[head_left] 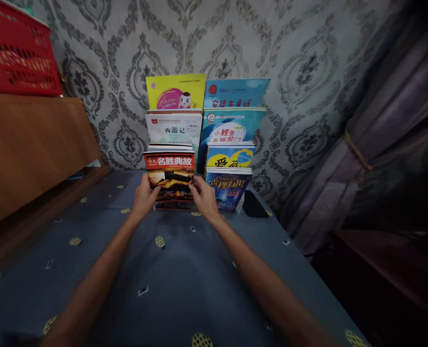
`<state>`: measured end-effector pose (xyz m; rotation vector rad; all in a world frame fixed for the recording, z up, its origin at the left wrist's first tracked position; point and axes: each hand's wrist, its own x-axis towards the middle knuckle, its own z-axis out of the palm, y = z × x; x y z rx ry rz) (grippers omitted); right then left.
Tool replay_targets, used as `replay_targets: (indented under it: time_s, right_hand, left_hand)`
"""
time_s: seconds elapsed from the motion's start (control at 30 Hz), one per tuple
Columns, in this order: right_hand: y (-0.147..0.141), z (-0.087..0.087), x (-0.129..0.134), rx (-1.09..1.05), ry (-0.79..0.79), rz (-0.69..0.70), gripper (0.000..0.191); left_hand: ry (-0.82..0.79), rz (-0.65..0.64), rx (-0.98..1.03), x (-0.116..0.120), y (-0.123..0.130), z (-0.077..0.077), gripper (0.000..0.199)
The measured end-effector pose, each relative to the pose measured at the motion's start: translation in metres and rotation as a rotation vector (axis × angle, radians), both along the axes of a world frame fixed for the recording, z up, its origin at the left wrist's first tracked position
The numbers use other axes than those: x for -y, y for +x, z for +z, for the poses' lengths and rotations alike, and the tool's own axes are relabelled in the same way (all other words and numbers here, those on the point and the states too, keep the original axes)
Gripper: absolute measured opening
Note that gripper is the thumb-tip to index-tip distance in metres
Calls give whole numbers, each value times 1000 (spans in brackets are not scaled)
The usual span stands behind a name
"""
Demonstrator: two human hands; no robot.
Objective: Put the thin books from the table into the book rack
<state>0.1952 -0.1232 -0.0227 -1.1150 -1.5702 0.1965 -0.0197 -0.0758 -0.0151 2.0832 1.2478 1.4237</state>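
Both of my hands hold a book with a red title band and a dark orange picture (171, 177), upright at the front of the left stack. My left hand (146, 195) grips its left edge, thumb on the cover; my right hand (204, 195) grips its right edge the same way. Behind it rise a white book (174, 126) and a yellow book (175, 86). In the right stack stand a dark blue book (228, 188), a yellow and blue book (230, 155), a teal book (250, 123) and a blue book (257, 91).
A dark flat object (255, 204) lies right of the books on the blue patterned cloth (177, 270). At the upper left a red basket (17, 53) sits on a wooden cabinet (36, 149). Patterned wallpaper is behind; a grey curtain (329, 193) hangs at the right.
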Motion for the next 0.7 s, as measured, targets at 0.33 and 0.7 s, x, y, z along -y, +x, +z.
replay_targets:
  time_s: [0.33, 0.7]
  right_hand:
    - [-1, -3, 2, 40, 55, -48, 27]
    - [4, -6, -3, 118, 92, -73, 24]
  left_hand:
    - [95, 102, -51, 4, 6, 4, 25]
    - [86, 153, -211, -1, -4, 11, 20]
